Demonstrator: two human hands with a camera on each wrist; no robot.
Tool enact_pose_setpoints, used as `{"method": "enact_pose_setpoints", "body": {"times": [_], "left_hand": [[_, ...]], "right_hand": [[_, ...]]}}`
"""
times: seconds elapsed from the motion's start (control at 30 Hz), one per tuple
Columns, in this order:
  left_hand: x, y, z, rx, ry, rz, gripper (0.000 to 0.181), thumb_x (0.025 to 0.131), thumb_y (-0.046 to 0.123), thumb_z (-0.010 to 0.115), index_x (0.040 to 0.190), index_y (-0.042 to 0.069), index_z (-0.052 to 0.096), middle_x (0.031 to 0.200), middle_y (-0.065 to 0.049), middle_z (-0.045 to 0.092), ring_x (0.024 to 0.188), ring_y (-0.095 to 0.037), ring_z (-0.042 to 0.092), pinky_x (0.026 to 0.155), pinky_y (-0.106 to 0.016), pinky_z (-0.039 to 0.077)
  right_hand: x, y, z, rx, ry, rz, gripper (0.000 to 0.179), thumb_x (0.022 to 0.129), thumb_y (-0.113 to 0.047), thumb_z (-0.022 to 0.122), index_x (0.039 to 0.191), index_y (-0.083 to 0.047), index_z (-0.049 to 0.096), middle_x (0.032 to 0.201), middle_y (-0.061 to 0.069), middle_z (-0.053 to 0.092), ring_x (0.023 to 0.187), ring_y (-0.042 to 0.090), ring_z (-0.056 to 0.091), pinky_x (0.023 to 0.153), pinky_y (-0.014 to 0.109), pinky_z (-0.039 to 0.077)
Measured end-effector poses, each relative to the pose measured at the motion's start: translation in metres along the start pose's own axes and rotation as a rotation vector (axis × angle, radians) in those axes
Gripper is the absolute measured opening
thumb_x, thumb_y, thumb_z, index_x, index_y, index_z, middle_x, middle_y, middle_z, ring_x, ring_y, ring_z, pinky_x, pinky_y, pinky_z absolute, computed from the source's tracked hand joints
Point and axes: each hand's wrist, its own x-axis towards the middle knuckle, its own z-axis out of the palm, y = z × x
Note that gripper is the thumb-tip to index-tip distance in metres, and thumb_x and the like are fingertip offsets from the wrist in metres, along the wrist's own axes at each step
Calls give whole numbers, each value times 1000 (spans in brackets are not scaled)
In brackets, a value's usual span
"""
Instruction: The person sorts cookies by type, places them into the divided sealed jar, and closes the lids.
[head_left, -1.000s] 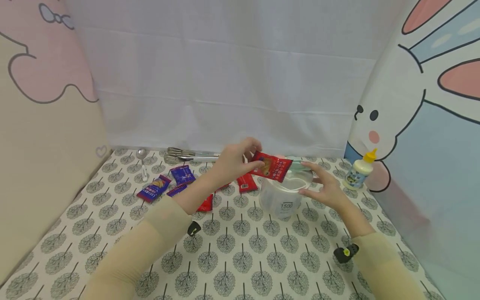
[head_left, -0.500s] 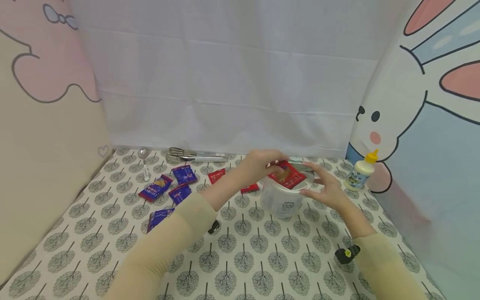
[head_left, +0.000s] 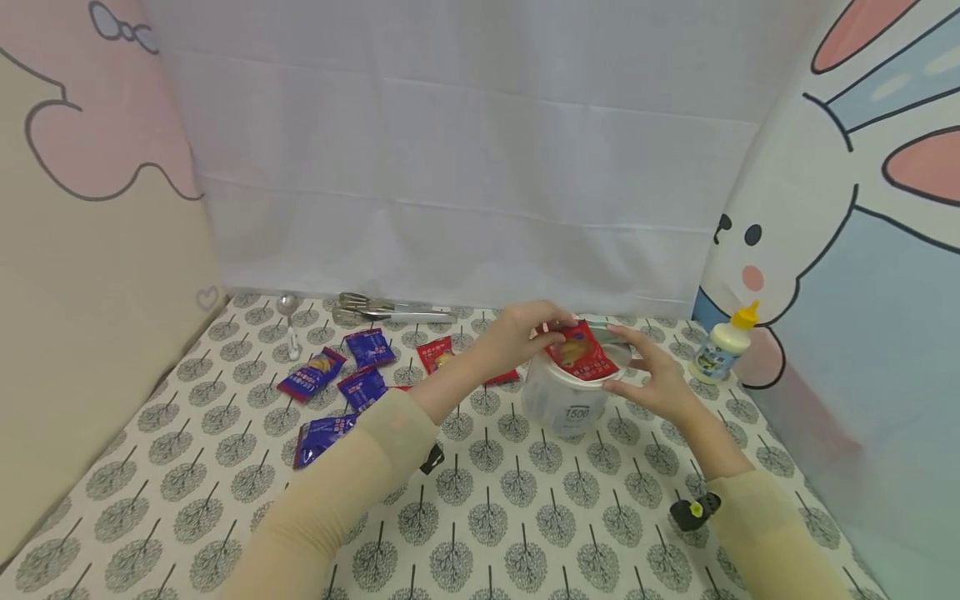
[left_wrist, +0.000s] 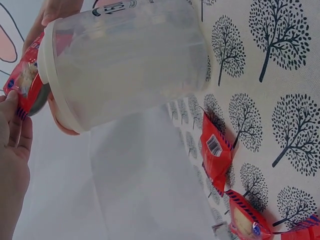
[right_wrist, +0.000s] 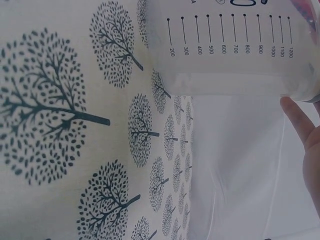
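Observation:
My left hand (head_left: 525, 333) pinches a red snack packet (head_left: 581, 354) by its left end. The packet lies tilted across the mouth of a clear plastic measuring container (head_left: 562, 408), partly inside the rim. In the left wrist view, thumb and fingers hold the packet (left_wrist: 27, 80) beside the container's white rim. My right hand (head_left: 656, 379) grips the container's right side near the top, thumb at the front of the rim and fingers toward a grey-green lid (head_left: 600, 329) raised behind. The right wrist view shows a fingertip of the right hand (right_wrist: 307, 140) touching the container near its rim.
Several blue packets (head_left: 311, 375) lie at the left. Red packets (head_left: 435, 352) lie partly behind the left arm. A spoon (head_left: 288, 325) and metal kitchen tools (head_left: 397, 313) rest at the back. A yellow-capped bottle (head_left: 722, 346) stands at the right by the wall.
My left hand has carried the red packet rightward and down onto the container's mouth; over the last half second the packet has tipped slightly. The right hand has stayed at the rim.

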Motion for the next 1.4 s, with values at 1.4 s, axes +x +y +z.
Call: {"method": "enact_pose_setpoints", "body": {"times": [1.4], "left_hand": [[-52,-8,-54,189,-353,-219,69,73,44,78,134,27,52,138,7,51,135,-18,35,117,-46,16]], "right_hand": [[-1,0,-1,7,-9,-51,86,71,-5,80,144,-14,36,143,11,42,121,23,48,86,53,52]]}}
